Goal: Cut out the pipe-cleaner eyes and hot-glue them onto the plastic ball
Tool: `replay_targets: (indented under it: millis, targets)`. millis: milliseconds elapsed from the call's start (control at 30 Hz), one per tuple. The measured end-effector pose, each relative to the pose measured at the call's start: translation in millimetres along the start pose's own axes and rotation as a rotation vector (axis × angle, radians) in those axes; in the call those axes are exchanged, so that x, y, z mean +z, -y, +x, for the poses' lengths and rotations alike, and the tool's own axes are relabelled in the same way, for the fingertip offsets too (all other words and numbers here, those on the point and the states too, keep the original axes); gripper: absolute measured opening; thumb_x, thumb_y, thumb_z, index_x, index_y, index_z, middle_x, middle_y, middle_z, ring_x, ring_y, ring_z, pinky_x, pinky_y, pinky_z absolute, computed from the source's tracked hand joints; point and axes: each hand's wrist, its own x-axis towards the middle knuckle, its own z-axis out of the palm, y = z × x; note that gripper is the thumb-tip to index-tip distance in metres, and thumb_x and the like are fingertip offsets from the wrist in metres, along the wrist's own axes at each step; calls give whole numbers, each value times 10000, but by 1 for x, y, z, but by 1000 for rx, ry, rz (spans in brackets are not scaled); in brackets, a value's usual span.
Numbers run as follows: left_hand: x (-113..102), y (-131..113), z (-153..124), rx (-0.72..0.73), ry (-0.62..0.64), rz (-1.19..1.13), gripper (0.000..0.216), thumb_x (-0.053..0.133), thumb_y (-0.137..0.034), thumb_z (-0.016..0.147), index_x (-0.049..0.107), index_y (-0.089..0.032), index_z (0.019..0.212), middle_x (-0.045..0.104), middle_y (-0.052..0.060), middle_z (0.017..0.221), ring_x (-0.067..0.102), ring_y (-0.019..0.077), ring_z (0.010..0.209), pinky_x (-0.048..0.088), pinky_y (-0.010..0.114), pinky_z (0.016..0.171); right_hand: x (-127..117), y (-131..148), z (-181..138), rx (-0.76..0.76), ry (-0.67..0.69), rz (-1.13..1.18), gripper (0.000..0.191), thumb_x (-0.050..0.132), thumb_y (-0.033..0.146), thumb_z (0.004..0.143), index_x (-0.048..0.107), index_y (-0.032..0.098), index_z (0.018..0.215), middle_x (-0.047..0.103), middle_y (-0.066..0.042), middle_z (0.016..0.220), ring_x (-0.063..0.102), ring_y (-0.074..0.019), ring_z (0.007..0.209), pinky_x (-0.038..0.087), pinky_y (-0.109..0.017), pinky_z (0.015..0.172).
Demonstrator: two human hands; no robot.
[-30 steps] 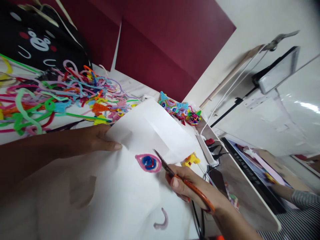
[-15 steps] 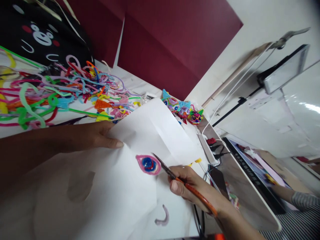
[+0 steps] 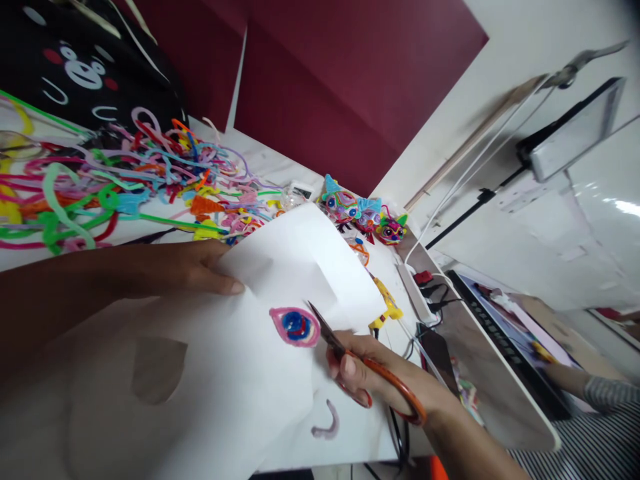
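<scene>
Item: white paper sheet [image 3: 280, 280], lying over the desk [image 3: 270, 163], one corner lifting. Left hand [image 3: 200, 270]: fingers pinching the sheet's edge, thumb on top. Right hand [image 3: 370, 377]: fingers closing through the orange handles of the scissors [image 3: 330, 337], blades pointing at a pink-and-blue eye shape [image 3: 295, 325] on the sheet. Pipe cleaners [image 3: 125, 187] are heaping behind.

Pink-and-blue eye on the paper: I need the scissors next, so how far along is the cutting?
One hole is already cut in the sheet. The left hand holds the sheet while the right hand has the scissors at the eye, still attached. The purple curve looks uncut.
</scene>
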Motion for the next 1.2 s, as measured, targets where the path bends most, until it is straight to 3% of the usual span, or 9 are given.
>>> replay_targets:
  millis: [367,833,933,1033,1200]
  targets:
    - [-8,3,3,-10,0,53,286,779,-429,632,755,-187,782,730,29,646,714,237,619,575,263,535,7,16,5,-60,-102,-131,565,449,708,921,349,216,660,248,80,573,262,-80,517,201,-283,515]
    - [-12,5,6,23,44,92,282,779,-434,628,758,-182,752,716,42,626,719,262,648,574,270,523,13,1,3,-64,-93,-58,529,552,631,918,350,207,675,273,82,592,255,-54,505,157,-256,480]
    - [-16,8,10,0,79,123,339,795,-473,607,754,-178,769,713,49,634,719,273,652,576,281,514,11,-4,0,-19,-51,13,491,543,648,914,422,202,748,316,84,598,306,-56,488,220,-228,467]
    - [-18,8,10,-15,27,97,350,799,-444,619,757,-170,832,721,38,652,725,265,669,592,285,560,8,-6,-6,6,-24,54,479,499,660,930,485,186,858,414,54,663,392,-76,543,326,-233,538]
    - [-22,8,11,27,-19,24,337,795,-405,628,753,-153,849,746,45,696,744,285,728,611,304,630,5,-7,-20,-17,-70,54,489,485,651,935,526,167,883,447,33,662,417,-98,567,329,-259,564]
